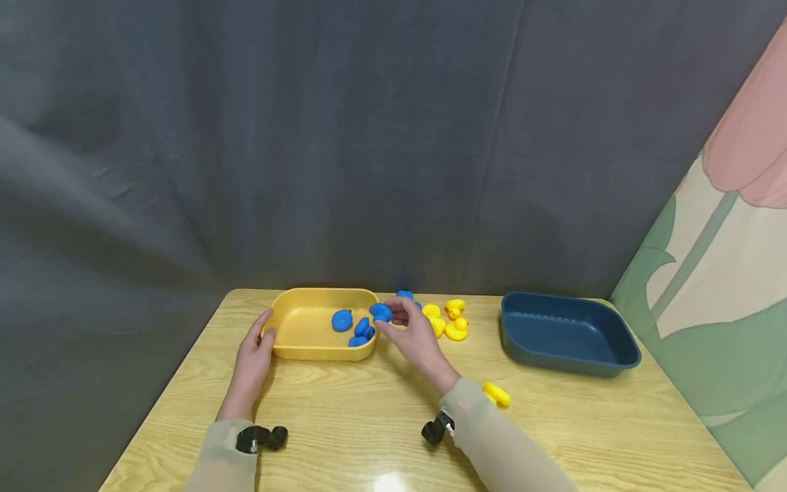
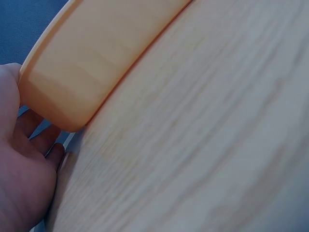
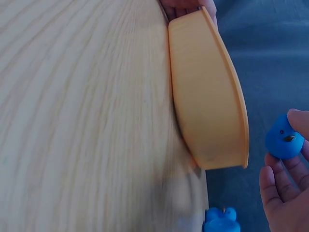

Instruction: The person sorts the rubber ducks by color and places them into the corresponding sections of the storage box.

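Nearest the head camera lie your pale sleeves (image 1: 513, 437), each with a black wrist camera (image 1: 279, 438) strapped at the cuff. The blue toy duck (image 1: 380, 312) is raised at the right end of the yellow tray (image 1: 307, 329), in the grip of your right hand (image 1: 415, 336), whose thumb and fingers are clamped on its body; the right wrist view shows its eye and beak, with the duck apart from the tray wall. The grip of your left hand (image 1: 252, 359) is clamped on the tray's left end, thumb at the rim and fingers along the outer wall. Inside the tray, a single blue duck (image 1: 341, 320) lies right of the middle, and a blue cluster (image 1: 361, 328) of ducks occupies the near right corner. Beyond your right hand, and partly hidden by it, further blue ducks (image 1: 404, 294) rest on the wooden counter (image 1: 344, 424). Just to their right stands a group of yellow ducks (image 1: 457, 331); a separate yellow duck (image 1: 498, 394) lies beside your right sleeve, partly covered. Farther right sits a dark blue tray (image 1: 556, 362). A dark grey curtain (image 1: 369, 137) hangs behind the counter, and a flower-patterned cloth (image 1: 738, 294) borders it on your right.
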Tool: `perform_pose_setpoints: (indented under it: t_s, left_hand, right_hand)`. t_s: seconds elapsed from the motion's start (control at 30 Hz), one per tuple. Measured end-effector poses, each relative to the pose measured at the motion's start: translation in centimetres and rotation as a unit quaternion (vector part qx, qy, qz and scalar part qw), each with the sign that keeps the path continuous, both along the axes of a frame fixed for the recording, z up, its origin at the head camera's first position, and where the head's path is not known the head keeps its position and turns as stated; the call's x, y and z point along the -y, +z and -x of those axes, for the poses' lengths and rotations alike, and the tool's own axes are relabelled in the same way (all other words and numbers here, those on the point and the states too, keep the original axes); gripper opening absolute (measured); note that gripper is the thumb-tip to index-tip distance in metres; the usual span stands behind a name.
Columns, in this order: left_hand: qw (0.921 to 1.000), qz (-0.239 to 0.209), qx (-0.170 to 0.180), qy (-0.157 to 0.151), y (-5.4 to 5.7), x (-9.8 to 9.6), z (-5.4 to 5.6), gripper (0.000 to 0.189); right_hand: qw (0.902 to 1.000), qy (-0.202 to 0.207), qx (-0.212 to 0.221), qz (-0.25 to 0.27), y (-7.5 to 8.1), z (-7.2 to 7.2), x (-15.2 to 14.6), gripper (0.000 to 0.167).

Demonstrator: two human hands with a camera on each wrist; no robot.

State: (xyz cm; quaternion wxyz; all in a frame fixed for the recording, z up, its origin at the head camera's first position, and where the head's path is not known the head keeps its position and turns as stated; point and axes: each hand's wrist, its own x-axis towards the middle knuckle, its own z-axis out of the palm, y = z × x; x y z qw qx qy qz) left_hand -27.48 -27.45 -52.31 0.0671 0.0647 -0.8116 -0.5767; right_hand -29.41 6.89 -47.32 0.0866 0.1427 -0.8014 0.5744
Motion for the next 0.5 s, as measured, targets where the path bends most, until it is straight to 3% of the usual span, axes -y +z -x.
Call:
perform_pose_setpoints:
  t_s: [0.5]
  left_hand:
    - [0.9999,-0.002,-0.011,-0.001,-0.3,0.1,0.0,0.058]
  right_hand:
    - [0.9998,-0.008,0.012,-0.014,0.7,0.6,2.0,0.039]
